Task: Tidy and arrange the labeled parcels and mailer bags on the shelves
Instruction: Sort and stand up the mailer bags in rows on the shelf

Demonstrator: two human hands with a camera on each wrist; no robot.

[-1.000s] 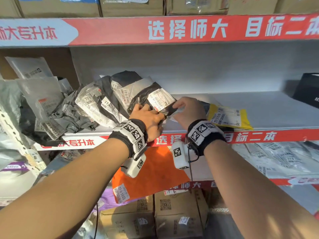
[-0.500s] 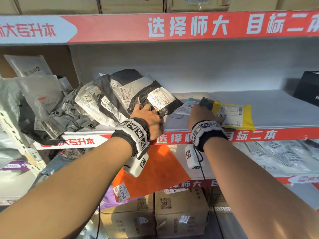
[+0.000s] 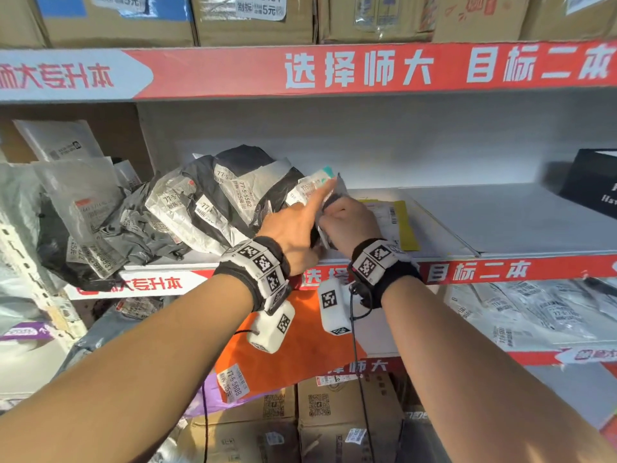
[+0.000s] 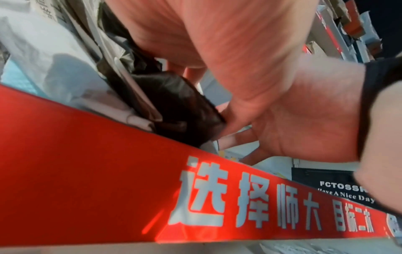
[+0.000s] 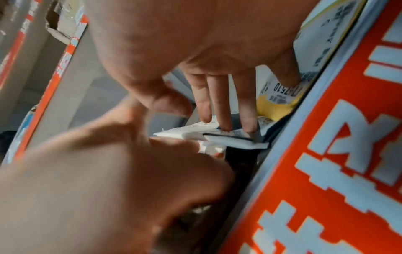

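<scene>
Nearest, along the red front edge of the shelf [image 3: 500, 270], the left hand [image 3: 293, 228] lies with its forefinger stretched straight up against the small white mailer [image 3: 317, 187] and its palm pressed to the black bag [image 4: 174, 110] at the end of the pile; whether its other fingers curl around anything cannot be told, since the wrist view is blurred there. Just beside it, the right hand [image 3: 350, 218] has its fingers [image 5: 226, 106] laid nearly straight on the flat face of that mailer, thumb on the other side, so it pinches the thin packet and stands it on edge against the pile of crumpled grey and black mailer bags [image 3: 207, 208]. The packet looks light, thin and floppy (a film envelope with little inside, by its look), so it would probably sag or slide down if pinched only at a corner; a hold low on both flat faces, with the pile as a backstop, seems the safer way. The film likely slips against the neighbouring bags, and the printed labels could crease. Behind the right hand a yellow mailer [image 3: 405, 225] lies flat on the shelf board, and further right stands a black bag with white lettering [image 3: 591, 185].
</scene>
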